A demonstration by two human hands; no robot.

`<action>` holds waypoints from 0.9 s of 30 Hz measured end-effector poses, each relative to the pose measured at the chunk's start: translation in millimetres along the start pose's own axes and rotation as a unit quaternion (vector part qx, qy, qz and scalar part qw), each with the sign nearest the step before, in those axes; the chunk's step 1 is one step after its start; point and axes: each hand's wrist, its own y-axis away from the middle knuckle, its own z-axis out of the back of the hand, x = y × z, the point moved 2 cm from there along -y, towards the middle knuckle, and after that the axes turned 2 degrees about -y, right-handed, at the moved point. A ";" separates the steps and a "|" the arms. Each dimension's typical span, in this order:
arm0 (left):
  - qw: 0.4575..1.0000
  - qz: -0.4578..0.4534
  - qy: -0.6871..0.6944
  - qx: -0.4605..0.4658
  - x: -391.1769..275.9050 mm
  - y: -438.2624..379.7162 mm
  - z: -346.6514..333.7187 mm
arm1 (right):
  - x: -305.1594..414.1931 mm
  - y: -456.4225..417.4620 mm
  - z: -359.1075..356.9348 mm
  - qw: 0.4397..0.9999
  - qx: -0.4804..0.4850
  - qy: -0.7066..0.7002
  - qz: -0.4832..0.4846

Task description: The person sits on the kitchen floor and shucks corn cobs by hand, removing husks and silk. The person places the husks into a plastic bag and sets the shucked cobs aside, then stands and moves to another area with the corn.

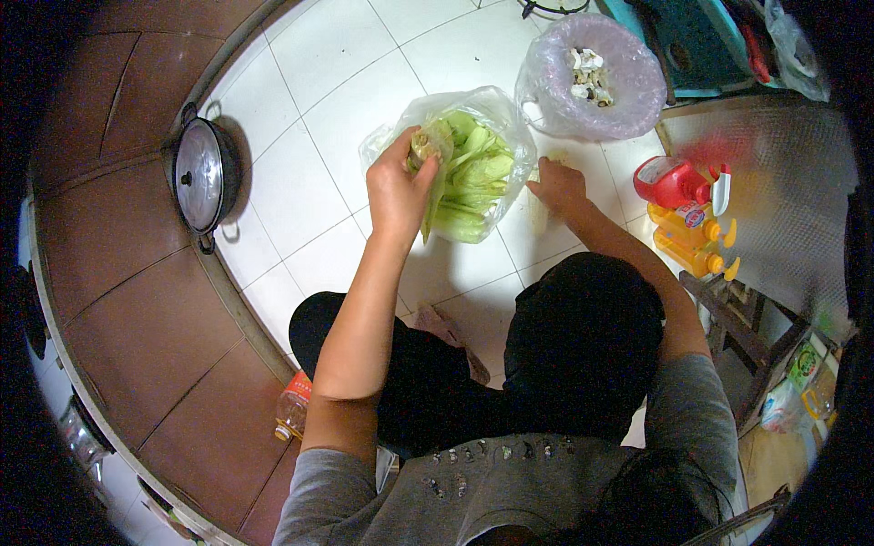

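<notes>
A clear plastic bag [520, 147] full of pale green corn husks [478, 167] stands on the tiled floor before my knees. My left hand [403, 174] grips a corn stalk end [425, 145] with husk hanging from it, over the bag's left side. The cut end is brownish and faces up. Beyond the bag's right edge, my right hand [563, 188] reaches low over the floor, its fingers bent. Something pale lies by its fingertips, blurred against the white tiles; whether the hand grips it I cannot tell.
A lidded pot [198, 174] stands by brown cabinet fronts [113, 273] on the left. Beyond the bag is a bin with a plastic liner [635, 89], holding scraps. On the right are a red spray bottle [666, 181], yellow pump bottles [683, 235] and a dark wooden stool [727, 317].
</notes>
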 end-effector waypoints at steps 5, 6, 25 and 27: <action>1.000 0.002 -0.003 0.003 -1.2 1.9 0.3 | 7.9 23.2 -26.4 0.995 0.051 -0.024 0.082; 1.000 0.019 0.002 0.013 -4.2 0.8 -0.2 | 7.5 28.0 -41.5 0.992 0.030 -0.084 0.088; 1.000 0.011 0.016 -0.008 6.9 4.8 1.8 | 38.9 16.2 68.8 0.828 0.104 -0.549 0.044; 1.000 0.010 0.007 0.002 4.8 2.5 1.7 | 62.3 8.9 94.1 0.831 0.091 -0.536 0.118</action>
